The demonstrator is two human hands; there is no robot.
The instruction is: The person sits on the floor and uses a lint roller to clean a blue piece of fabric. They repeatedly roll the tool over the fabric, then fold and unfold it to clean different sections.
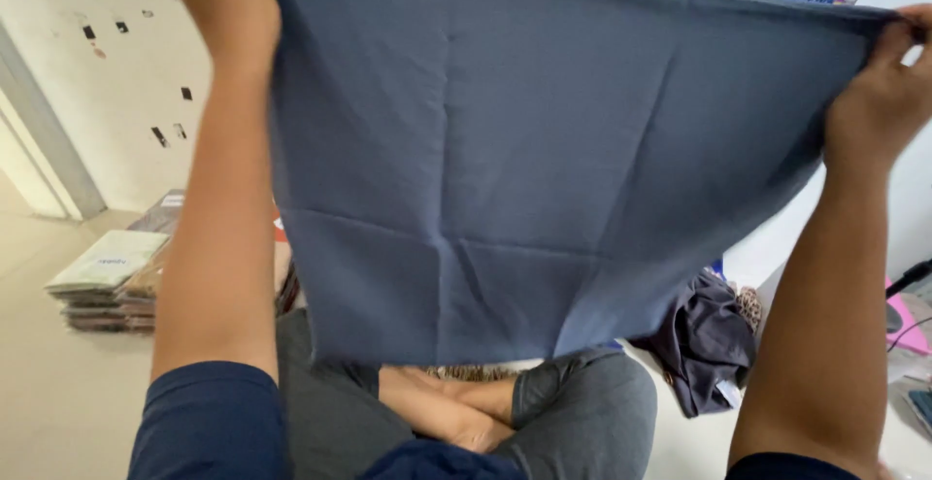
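Pale floor (58, 412) below; both hands' grip spreads grey-blue cloth (544, 169).

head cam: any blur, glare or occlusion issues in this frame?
Head view: even, soft daylight, no hard shadows or glare; the blue-grey cloth shows its fold creases sharply, so focus is fine there. It blocks most of the middle of the frame. Left hand is cut by the top edge, right hand by the right edge. The stack of flat packets on the floor looks slightly soft.
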